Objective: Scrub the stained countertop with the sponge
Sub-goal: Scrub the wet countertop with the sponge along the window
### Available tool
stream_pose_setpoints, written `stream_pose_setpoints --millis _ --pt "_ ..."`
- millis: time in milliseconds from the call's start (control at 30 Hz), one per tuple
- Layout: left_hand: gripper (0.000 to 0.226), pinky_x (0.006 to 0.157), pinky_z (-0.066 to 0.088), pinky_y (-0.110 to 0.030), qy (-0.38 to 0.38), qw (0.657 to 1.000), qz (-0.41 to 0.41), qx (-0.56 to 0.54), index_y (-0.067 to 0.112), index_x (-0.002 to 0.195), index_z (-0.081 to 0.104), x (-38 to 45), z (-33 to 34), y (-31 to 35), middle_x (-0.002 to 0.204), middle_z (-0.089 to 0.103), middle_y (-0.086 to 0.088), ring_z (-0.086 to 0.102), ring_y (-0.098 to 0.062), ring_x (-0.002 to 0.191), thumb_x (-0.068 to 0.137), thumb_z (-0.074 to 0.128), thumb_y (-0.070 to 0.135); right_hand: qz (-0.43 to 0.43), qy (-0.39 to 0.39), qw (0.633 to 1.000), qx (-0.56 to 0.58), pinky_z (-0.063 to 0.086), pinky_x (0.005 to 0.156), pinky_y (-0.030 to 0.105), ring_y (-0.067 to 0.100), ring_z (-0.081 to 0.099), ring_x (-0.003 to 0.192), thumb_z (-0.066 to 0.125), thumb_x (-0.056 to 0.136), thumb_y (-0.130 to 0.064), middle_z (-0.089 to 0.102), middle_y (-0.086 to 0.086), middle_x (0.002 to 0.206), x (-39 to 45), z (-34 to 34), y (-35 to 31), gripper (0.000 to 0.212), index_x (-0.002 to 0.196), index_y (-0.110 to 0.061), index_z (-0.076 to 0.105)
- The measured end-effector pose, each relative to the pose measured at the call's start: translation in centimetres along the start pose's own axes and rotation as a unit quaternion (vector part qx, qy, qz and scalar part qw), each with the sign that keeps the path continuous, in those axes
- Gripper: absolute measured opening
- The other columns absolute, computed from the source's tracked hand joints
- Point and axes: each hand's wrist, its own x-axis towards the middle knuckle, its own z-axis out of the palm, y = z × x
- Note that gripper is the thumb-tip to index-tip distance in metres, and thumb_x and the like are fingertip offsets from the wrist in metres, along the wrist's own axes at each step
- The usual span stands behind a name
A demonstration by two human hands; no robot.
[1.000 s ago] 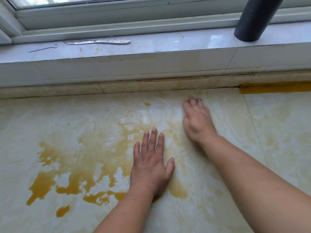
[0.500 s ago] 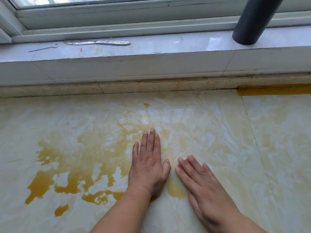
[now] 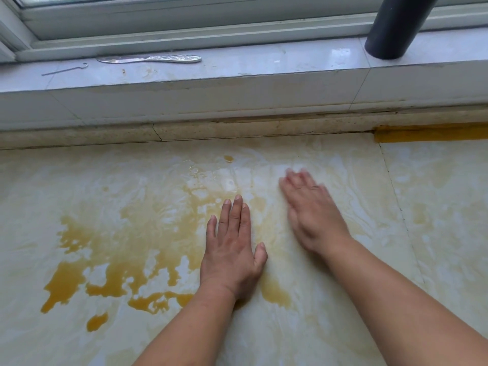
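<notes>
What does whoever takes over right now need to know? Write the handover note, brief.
Left hand: flat on the countertop, fingers straight, holding nothing.
Right hand: flat on the surface farther back, blurred; no sponge visible under it or anywhere in view.
Stain: thick orange-yellow pools left of the left hand, thinner smears toward the middle, one patch by the left wrist.
Done: nothing clearly clean.
Left: find the sponge, scrub the pools and smears.
</notes>
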Motion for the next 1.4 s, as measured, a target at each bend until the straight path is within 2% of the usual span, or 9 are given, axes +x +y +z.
stream_pose_setpoints --millis 100,267,400,567,767,1000,1200,1267,1400 --pt "0.088 0.128 -0.014 -0.049 0.0 1.0 0.0 -0.002 0.015 0.16 -0.028 0.0 0.0 0.0 0.162 -0.047 0.0 -0.043 -0.018 0.149 0.089 0.001 0.058 0.11 0.052 0.992 0.015 0.0 0.126 0.038 0.009 -0.008 0.154 0.031 0.103 -0.023 0.001 -0.012 0.169 -0.9 -1.1 2.6 0.061 0.161 -0.029 0.015" --pt "0.089 0.127 -0.014 -0.049 0.002 1.0 -0.001 -0.007 0.014 0.161 -0.026 0.0 0.0 0.1 0.163 -0.046 0.0 -0.042 -0.018 0.15 0.089 0.003 0.058 0.152 0.082 0.985 0.024 0.0 0.126 0.042 0.02 -0.007 0.156 0.029 0.102 -0.021 0.001 -0.001 0.17 3.0 -1.3 2.3 0.061 0.161 -0.02 0.014" --pt "0.09 0.127 -0.015 -0.049 0.003 1.0 -0.002 -0.009 0.015 0.161 -0.025 0.0 0.0 0.1 0.163 -0.045 0.0 -0.042 -0.017 0.15 0.088 0.002 0.057 0.11 0.04 0.993 0.005 0.003 0.125 0.046 0.029 -0.002 0.155 0.034 0.101 -0.022 0.005 0.005 0.169 7.4 -1.3 -0.2 0.061 0.159 -0.017 0.017" --pt "0.09 0.128 -0.014 -0.049 0.006 1.0 -0.004 -0.006 0.015 0.161 -0.025 0.0 -0.1 0.1 0.163 -0.045 0.0 -0.041 -0.017 0.151 0.087 0.001 0.058 -0.005 -0.001 1.0 -0.005 -0.002 0.124 0.041 0.018 -0.009 0.155 0.03 0.104 -0.023 -0.002 -0.004 0.17 6.0 0.2 -2.5 0.061 0.161 -0.023 0.01" --pt "0.089 0.128 -0.013 -0.049 0.003 1.0 -0.002 0.002 0.014 0.16 -0.029 0.0 -0.1 0.1 0.162 -0.047 -0.001 -0.042 -0.018 0.15 0.087 -0.001 0.058 0.101 0.047 0.994 0.007 0.0 0.126 0.041 0.017 -0.006 0.156 0.03 0.101 -0.021 0.002 -0.004 0.17 4.2 -1.4 1.1 0.063 0.161 -0.022 0.013" --pt "0.09 0.128 -0.012 -0.049 0.016 1.0 0.0 -0.01 0.015 0.162 -0.023 0.0 0.1 0.0 0.166 -0.041 -0.001 -0.038 -0.018 0.152 0.087 0.001 0.059 0.04 -0.012 0.999 -0.004 0.001 0.126 0.041 0.009 -0.02 0.152 0.025 0.104 -0.028 -0.013 -0.012 0.168 -5.1 0.1 1.1 0.063 0.162 -0.028 0.001" --pt "0.089 0.128 -0.012 -0.049 0.012 1.0 0.0 -0.007 0.014 0.161 -0.025 0.0 0.1 0.0 0.164 -0.043 -0.001 -0.039 -0.018 0.152 0.088 0.002 0.058 0.051 -0.007 0.998 -0.036 0.009 0.119 0.042 0.02 0.002 0.156 0.033 0.097 -0.028 0.002 -0.005 0.17 -15.8 3.2 0.3 0.068 0.162 -0.022 0.013" --pt "0.089 0.128 -0.013 -0.048 0.009 1.0 -0.003 -0.001 0.014 0.16 -0.028 0.0 0.1 0.1 0.163 -0.046 0.0 -0.041 -0.018 0.151 0.087 0.0 0.058 0.057 -0.002 0.998 -0.035 0.004 0.121 0.04 0.019 -0.002 0.156 0.03 0.097 -0.028 -0.001 -0.006 0.17 -14.7 3.3 0.1 0.067 0.162 -0.022 0.011" --pt "0.09 0.128 -0.013 -0.048 0.009 1.0 -0.007 0.002 0.015 0.161 -0.027 0.0 0.1 0.2 0.163 -0.046 0.0 -0.04 -0.018 0.151 0.086 -0.001 0.058 0.091 0.012 0.996 -0.01 -0.013 0.123 0.035 0.013 -0.027 0.151 0.014 0.099 -0.032 -0.023 -0.01 0.166 -6.9 1.8 -0.2 0.066 0.161 -0.025 -0.005"
